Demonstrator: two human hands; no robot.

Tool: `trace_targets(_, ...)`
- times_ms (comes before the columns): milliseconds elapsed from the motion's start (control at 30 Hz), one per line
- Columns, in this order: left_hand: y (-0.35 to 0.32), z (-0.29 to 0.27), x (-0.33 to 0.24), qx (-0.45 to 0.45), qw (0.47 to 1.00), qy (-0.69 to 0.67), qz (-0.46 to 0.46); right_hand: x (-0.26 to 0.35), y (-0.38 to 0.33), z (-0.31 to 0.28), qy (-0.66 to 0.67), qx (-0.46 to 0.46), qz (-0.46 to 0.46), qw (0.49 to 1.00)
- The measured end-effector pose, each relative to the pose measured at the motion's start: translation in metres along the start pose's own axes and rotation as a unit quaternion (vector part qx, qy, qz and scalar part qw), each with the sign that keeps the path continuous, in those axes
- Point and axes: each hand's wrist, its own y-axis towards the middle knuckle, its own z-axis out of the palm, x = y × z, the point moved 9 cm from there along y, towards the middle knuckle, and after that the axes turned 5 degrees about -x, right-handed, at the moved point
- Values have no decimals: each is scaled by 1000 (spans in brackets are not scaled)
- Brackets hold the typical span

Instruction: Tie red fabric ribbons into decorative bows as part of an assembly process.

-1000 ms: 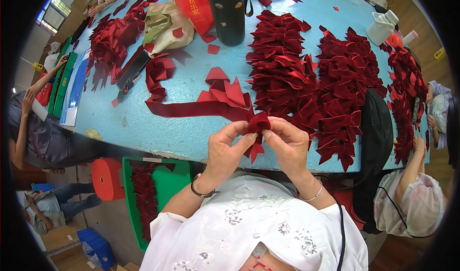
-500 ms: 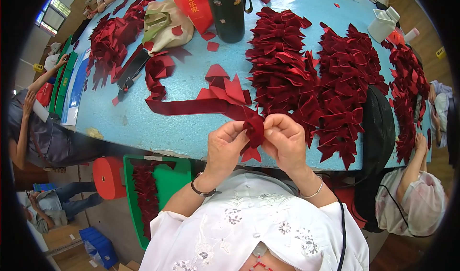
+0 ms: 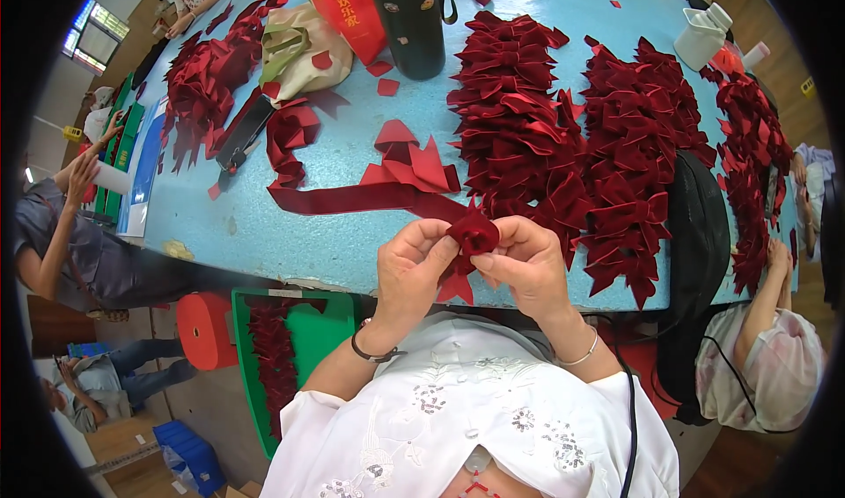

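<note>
Now, both hands up over the near table edge, pinching 1 small dark red bow (image 3: 473, 232) between them. Left hand (image 3: 414, 265) curled narrow, thumb and fingertips clamped on the bow's left side. Right hand (image 3: 524, 265) likewise narrow, fingers pressed on the bow's right side and underside. Tail of the bow hanging down between the 2 palms, just over the table (image 3: 290, 234) rim. Black band on the left wrist, thin bracelet on the right.

Just beyond the bow, a long strip of red ribbon (image 3: 352, 200) lying flat on the blue top, running left, then curling up toward the far side. Folded ribbon pieces (image 3: 409, 168) stacked on that strip, near the hands. Right of the hands, 2 big heaps of finished bows (image 3: 572, 137), spread from near edge to far edge, touching each other. Another heap (image 3: 748, 154) along the far right rim. Far left, more red bows (image 3: 202, 84) piled beside a beige bag (image 3: 295, 53). Black bottle (image 3: 407, 22) standing upright at the far middle, red bag (image 3: 348, 5) just left of it. White box (image 3: 701, 36) at far right.

Below the table on the left, a green crate (image 3: 317, 339) with red ribbon inside, an orange roll (image 3: 204, 329) just beside it. Other people seated at left and right edges, hands apart from this work.
</note>
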Motion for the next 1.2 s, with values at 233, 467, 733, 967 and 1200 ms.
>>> trace_targets(233,-1,0,3,-5,1000,0,-16,-7,5,-6,160,-4,41,986)
trace_targets(467,-1,1,0,-11,1000,15,10,-14,5,-10,186,-25,74,979)
trace_targets(733,1,-5,4,-11,997,70,5,-11,4,-4,91,9,84,992)
trace_targets(967,2,-17,-21,-76,969,155,179,-6,8,-10,76,-16,32,996)
trace_targets(1200,0,1,-32,46,971,170,163,-4,5,-3,17,-20,-7,1000)
